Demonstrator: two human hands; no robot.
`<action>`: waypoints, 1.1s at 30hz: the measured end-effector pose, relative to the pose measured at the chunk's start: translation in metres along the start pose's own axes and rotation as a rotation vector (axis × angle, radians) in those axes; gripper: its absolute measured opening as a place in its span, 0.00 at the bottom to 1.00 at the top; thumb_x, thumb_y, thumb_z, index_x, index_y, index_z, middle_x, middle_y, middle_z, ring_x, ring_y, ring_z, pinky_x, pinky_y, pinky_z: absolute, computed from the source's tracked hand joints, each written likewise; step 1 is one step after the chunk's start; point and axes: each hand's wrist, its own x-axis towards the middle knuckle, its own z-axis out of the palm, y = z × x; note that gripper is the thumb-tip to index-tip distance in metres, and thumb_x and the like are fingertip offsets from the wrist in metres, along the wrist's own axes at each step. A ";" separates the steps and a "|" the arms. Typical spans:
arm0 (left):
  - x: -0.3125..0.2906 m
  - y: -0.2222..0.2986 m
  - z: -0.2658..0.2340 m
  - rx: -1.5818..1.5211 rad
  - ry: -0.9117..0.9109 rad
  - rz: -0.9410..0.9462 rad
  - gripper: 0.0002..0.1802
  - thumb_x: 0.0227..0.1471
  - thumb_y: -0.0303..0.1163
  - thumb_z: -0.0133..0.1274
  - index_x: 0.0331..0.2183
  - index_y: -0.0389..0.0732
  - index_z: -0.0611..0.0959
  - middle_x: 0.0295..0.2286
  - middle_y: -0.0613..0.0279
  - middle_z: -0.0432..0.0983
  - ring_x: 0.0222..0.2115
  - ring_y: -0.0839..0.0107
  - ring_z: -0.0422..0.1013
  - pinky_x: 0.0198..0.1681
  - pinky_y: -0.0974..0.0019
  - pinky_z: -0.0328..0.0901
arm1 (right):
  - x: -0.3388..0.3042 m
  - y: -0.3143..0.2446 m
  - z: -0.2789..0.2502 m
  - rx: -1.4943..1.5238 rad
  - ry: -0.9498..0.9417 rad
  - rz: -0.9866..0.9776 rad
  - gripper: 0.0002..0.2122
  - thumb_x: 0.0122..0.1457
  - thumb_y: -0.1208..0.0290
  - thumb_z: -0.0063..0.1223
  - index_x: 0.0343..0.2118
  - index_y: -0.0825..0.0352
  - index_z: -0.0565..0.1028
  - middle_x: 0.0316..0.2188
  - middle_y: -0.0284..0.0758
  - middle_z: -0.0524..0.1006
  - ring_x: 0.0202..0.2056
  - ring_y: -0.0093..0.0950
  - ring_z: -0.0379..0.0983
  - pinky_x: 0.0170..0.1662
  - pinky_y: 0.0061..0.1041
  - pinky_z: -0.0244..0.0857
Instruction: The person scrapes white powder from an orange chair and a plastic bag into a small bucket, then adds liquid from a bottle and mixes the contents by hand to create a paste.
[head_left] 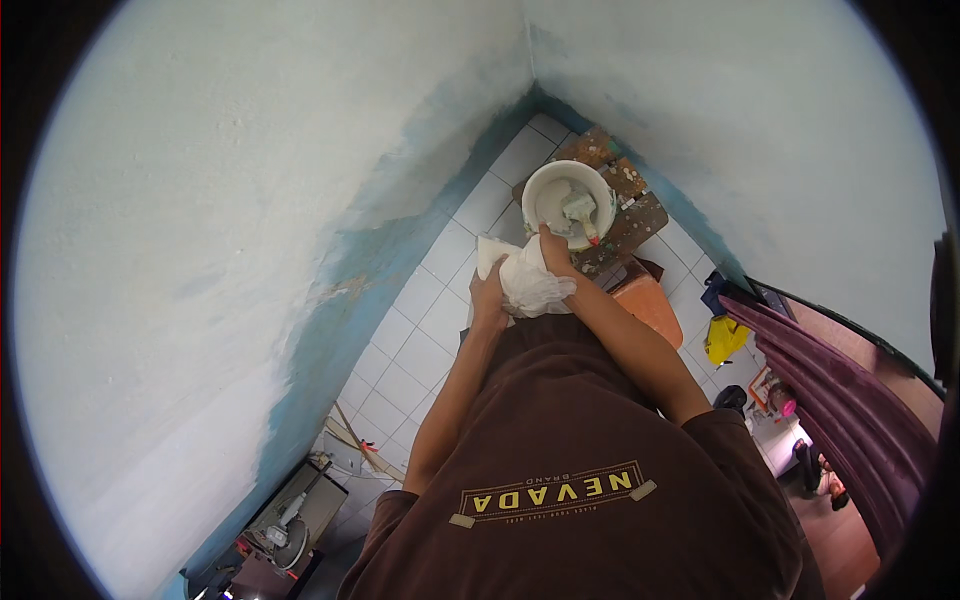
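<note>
A white plastic bag (pixel 520 283) is held low in front of my body. My left hand (pixel 488 296) grips the bag's left side. On its upper right, my right hand (pixel 554 252) is closed on the bag, close to the near rim of a white bucket (pixel 609 196). Inside the bucket lies some pale, wet-looking material. A brush (pixel 579 208) smeared with the same pale stuff leans in it, its red-tipped handle toward the near right rim. What the bag contains is hidden.
The bucket stands on a paint-spattered wooden board or low bench (pixel 640 218) in the corner. An orange stool-like object (pixel 648 305) is beside my right forearm. Partly whitened blue walls (pixel 340 260) meet ahead. A purple curtain (pixel 830 390) hangs right; a standing fan (pixel 287 540) is lower left.
</note>
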 end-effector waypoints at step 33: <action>-0.001 0.013 -0.002 -0.028 0.014 0.017 0.22 0.57 0.31 0.57 0.50 0.33 0.74 0.41 0.50 0.79 0.40 0.59 0.78 0.42 0.56 0.75 | -0.005 -0.005 0.009 0.104 -0.067 0.028 0.24 0.65 0.54 0.46 0.31 0.74 0.81 0.22 0.35 0.78 0.22 0.27 0.73 0.30 0.30 0.67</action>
